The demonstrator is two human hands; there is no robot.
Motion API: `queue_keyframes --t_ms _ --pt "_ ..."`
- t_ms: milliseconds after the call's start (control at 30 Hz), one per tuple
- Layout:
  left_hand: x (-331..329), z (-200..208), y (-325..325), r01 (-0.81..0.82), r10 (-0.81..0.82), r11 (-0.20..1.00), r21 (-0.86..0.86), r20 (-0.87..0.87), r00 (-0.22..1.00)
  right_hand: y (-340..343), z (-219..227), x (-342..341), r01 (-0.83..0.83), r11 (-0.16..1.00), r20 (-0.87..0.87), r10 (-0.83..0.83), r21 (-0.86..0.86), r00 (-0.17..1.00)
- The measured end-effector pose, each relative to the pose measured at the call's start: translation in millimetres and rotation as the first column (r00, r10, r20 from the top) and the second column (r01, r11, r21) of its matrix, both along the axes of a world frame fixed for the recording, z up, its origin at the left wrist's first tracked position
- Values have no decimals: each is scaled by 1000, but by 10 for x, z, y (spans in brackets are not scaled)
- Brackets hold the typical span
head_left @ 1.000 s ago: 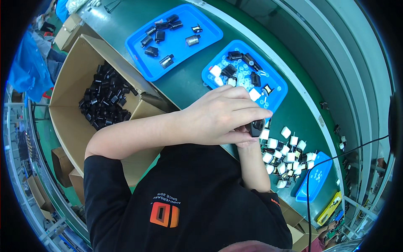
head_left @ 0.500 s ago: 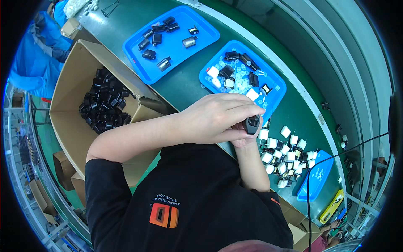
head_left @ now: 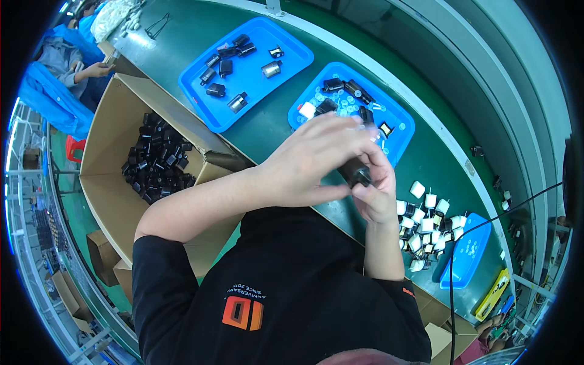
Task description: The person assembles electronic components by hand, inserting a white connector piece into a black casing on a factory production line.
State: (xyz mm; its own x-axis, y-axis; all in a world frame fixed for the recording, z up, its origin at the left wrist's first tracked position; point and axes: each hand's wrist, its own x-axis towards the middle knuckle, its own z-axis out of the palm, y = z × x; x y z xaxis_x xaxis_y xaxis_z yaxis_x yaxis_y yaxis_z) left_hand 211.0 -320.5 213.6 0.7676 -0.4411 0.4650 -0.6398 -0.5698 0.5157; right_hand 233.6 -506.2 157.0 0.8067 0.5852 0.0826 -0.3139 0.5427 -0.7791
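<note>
A dark, glossy cylindrical part [head_left: 354,173] with a narrower end is gripped between the thumb and fingers of my right hand [head_left: 380,188]. My left hand [head_left: 316,155] arches over it from the left, thumb and fingers apart. Motion blurs those fingertips, and the left thumb tip lies close beside the part. Just beyond my hands, a blue tray [head_left: 406,125] carries black parts, small clear rings and white pieces; my left fingers hide its near side. Right of my right hand, a heap of white-capped parts [head_left: 427,225] lies on the green table.
Another blue tray [head_left: 213,121] with several dark cylinders lies farther left. An open cardboard box [head_left: 100,146] of black parts [head_left: 159,155] stands at left. A small blue tray [head_left: 474,258], a yellow object [head_left: 493,295] and a hanging black cable [head_left: 451,292] are at right. A co-worker's hand [head_left: 97,70] shows upper left.
My left hand has loosened from around the dark part, its fingers lifting and spreading. More of the part shows in my right hand. A co-worker's arm has appeared at upper left.
</note>
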Motion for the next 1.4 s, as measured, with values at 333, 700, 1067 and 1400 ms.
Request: queue_keyframes --t_ms 333,700,1067,1400 --pt "-113 -74 -91 -224 58 954 -200 -609 791 118 -138 -45 102 977 -17 -100 185 995" --pt "6 -38 203 -198 116 969 -150 -434 894 101 32 425 22 998 197 -35 65 980" --pt "-1029 -805 2402 -737 817 548 -397 63 574 -2527 -1128 2822 682 -392 740 4 -618 673" --pt "-2015 -1765 2288 -713 502 681 170 -816 286 -990 -46 297 489 -8 469 266 -872 842"
